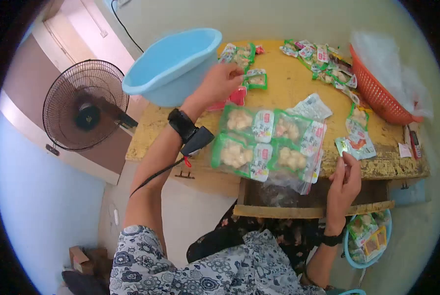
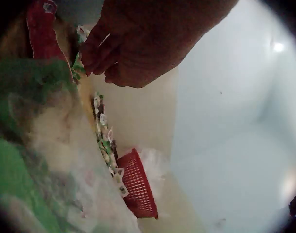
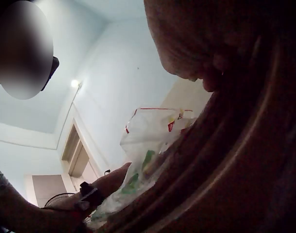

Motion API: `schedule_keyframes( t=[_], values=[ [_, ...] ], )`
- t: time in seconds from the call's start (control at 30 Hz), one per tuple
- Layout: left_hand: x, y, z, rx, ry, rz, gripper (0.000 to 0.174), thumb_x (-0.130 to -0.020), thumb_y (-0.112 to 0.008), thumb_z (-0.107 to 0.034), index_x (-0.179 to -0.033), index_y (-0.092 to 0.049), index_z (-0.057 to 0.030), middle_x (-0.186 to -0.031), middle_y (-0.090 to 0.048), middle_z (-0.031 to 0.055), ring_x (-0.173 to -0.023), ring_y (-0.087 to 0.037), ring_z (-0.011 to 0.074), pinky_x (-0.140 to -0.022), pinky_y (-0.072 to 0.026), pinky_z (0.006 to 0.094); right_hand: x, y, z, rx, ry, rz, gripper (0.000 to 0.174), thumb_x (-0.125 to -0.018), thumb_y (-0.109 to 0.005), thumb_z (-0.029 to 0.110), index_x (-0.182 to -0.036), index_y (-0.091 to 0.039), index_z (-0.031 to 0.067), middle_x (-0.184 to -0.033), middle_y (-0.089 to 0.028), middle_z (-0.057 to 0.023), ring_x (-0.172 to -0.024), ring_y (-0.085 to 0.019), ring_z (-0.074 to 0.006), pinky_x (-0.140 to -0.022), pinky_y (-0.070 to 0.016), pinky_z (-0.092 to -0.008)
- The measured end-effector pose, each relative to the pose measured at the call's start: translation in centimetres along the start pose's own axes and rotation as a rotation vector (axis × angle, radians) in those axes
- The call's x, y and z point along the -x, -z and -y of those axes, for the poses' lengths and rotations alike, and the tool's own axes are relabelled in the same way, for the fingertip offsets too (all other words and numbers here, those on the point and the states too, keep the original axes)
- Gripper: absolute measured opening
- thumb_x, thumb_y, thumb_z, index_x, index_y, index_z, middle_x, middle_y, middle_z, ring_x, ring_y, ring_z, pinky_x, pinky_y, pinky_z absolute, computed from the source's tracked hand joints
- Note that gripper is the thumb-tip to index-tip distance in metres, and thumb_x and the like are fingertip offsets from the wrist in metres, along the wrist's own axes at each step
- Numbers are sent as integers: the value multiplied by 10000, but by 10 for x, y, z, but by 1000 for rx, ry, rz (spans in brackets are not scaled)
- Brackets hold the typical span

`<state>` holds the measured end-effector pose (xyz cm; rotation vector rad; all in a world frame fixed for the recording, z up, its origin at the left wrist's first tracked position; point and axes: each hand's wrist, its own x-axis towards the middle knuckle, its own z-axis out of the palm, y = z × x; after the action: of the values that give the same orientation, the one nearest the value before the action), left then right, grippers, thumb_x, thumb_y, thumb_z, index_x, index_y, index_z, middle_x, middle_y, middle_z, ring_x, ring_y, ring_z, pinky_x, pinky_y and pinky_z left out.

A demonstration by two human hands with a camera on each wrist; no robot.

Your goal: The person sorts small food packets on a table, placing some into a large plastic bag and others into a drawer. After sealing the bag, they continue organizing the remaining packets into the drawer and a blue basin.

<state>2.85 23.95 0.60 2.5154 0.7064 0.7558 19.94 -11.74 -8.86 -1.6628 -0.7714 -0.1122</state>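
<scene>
In the head view, my left hand (image 1: 219, 84) reaches over the table with its fingers loosely bent beside a small green-edged packet (image 1: 256, 79); nothing shows held. The left wrist view shows the same hand (image 2: 138, 43) with bent fingers. At the table's front right, my right hand (image 1: 344, 184) has thumb and fingertip at the near corner of a silver-and-green packet (image 1: 360, 146), pinching it. In the right wrist view that hand (image 3: 206, 43) is dark. Between the hands lies a clear bag (image 1: 274, 142) of several green-edged packets, overhanging the table's front edge.
A blue basin (image 1: 173, 61) stands at the back left, a red basket (image 1: 379, 93) with clear plastic at the right. Small packets (image 1: 320, 59) lie along the back. Below the bag, a drawer (image 1: 288, 212) is pulled out. A fan (image 1: 86, 105) stands left; a blue-rimmed basket (image 1: 347, 246) is lower right.
</scene>
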Motion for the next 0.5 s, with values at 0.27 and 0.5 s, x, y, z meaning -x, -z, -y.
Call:
schedule_keyframes(
  t=[0.27,0.5],
  values=[
    [-51,-9,35,-230,50,189,403,-910,-715,-255,-1209,-696,15,-1081,-751,172,-1012,-709,271,-912,-546,368,-1,2,-1,15,7,22,155,-1024,-591,78,-1141,-650,-4,-958,-636,-75,-680,-572,-130,-600,-480,-295],
    [-63,-37,25,-323,-132,339,486,-882,-745,-361,-1171,-686,24,-1116,-727,227,-1067,-697,358,-928,-532,436,-2,2,7,-37,-14,22,137,-1004,-594,22,-1125,-657,1,-965,-643,-77,-668,-567,-137,-603,-471,-292]
  ],
)
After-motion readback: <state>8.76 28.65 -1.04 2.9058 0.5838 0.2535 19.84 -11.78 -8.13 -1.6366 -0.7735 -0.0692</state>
